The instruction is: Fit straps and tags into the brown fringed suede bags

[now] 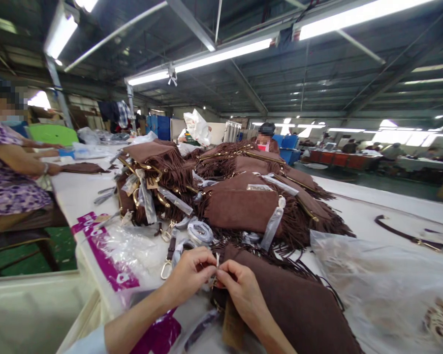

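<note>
My left hand [195, 273] and my right hand [239, 281] meet over the near corner of a brown fringed bag [288, 295]. Thumb and fingers of both are pinched together on a small whitish strip [217, 259], whose kind I cannot make out. Below my right hand hangs a brown tag [232, 324]. Just beyond lie a strap with a metal clasp [167, 269] and a coil of wrapped strap [200, 231]. Another brown bag [243, 209] rests behind, with a plastic-wrapped pull at its side.
Stacked fringed bags [155, 172] fill the table's middle. Clear plastic [384, 280] covers the right side, near a dark strap [409, 236]. Purple-printed plastic [107, 255] lies left, above a pale bin [33, 305]. A co-worker [15, 167] sits at the left; others are farther back.
</note>
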A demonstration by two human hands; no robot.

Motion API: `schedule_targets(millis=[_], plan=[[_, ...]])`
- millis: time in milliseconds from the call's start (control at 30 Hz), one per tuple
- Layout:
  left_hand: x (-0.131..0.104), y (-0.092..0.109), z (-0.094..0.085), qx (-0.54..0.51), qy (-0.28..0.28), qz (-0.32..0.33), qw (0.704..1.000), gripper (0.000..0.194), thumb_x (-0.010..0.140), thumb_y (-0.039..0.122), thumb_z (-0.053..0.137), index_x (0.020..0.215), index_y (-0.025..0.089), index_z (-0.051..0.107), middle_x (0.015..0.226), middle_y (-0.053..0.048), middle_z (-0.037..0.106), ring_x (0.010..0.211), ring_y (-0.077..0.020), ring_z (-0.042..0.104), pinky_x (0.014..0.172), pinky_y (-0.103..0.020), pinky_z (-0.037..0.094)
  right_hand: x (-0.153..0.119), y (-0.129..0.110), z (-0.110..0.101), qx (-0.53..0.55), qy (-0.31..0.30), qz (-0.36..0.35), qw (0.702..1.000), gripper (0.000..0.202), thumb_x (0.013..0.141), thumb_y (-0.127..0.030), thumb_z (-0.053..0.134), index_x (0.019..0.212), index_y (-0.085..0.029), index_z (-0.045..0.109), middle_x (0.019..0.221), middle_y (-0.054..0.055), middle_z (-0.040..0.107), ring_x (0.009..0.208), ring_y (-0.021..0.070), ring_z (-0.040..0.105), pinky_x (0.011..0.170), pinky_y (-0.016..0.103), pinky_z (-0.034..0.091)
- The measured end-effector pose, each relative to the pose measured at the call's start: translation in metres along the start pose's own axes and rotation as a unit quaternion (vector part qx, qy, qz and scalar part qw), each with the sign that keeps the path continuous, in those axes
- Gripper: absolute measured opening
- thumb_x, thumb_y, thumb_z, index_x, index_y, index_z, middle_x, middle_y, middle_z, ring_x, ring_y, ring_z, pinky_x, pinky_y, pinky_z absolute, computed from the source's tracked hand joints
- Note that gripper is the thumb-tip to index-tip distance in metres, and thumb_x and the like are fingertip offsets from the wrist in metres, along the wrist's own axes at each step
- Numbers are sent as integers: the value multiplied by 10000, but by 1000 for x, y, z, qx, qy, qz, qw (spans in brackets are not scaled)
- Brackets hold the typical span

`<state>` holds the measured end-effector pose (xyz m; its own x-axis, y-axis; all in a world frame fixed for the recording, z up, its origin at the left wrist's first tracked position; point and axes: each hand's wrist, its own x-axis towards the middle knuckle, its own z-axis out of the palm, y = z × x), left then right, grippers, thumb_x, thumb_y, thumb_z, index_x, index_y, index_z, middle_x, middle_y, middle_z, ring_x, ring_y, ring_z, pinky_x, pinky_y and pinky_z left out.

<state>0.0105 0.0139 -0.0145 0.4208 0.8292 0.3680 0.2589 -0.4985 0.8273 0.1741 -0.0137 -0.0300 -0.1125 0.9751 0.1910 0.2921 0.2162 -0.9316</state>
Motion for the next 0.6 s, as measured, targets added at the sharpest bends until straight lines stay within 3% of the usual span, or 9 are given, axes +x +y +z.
schedule_targets(millis=[133,333,500,600], plan=[[2,3,1,35,12,30,999,142,769,91,544,662,157,611,675,2,556,692,-129,536,637,-219,384,-1,0,1,-12,1,-1,1000,250,823,-351,534,642,-187,587,621,4,618,626,185,565,616,274,406],[-2,-3,4,145,0,82,986,123,790,82,469,727,167,532,751,-15,538,731,-149,509,648,-247,346,-2,0,1,-37,6,-21,999,245,838,-330,509,632,-201,541,636,-3,583,637,179,541,625,275,386],[-5,-5,3,150,-24,39,988,98,747,102,423,733,182,478,741,-6,502,709,-159,465,643,-266,325,-3,-2,1,-53,9,-45,998,200,844,-287,483,657,-214,491,661,-17,528,657,173,496,631,277,348],[-2,-5,0,16,-56,-42,997,64,670,145,441,696,182,487,651,17,481,630,-144,439,590,-252,313,-2,-4,2,-35,-3,-44,998,189,845,-285,488,672,-212,505,666,-20,537,654,168,495,626,273,349]])
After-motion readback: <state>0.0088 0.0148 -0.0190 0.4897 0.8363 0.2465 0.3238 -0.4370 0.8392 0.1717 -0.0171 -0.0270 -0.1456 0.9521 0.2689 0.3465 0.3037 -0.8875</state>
